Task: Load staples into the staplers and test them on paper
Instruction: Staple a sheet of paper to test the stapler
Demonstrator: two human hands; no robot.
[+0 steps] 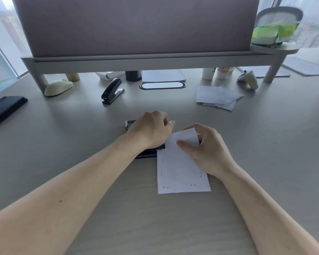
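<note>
A black stapler (147, 152) lies on the desk at the centre, mostly hidden under my left hand (151, 128), which presses down on it with curled fingers. A white sheet of paper (179, 172) with several staples along its edges lies just right of it, its left edge at the stapler's mouth. My right hand (203, 148) pinches the paper's top part, thumb on top. A second black stapler (112, 91) stands farther back to the left, untouched. A small stack of loose white papers (217, 97) lies at the back right.
A monitor riser (136, 61) spans the back of the desk. Under and near it are a cream mouse (58, 87), a black cup (133, 76), white cups (217, 72) and a game controller (248, 79). A black phone (5, 109) lies at the left.
</note>
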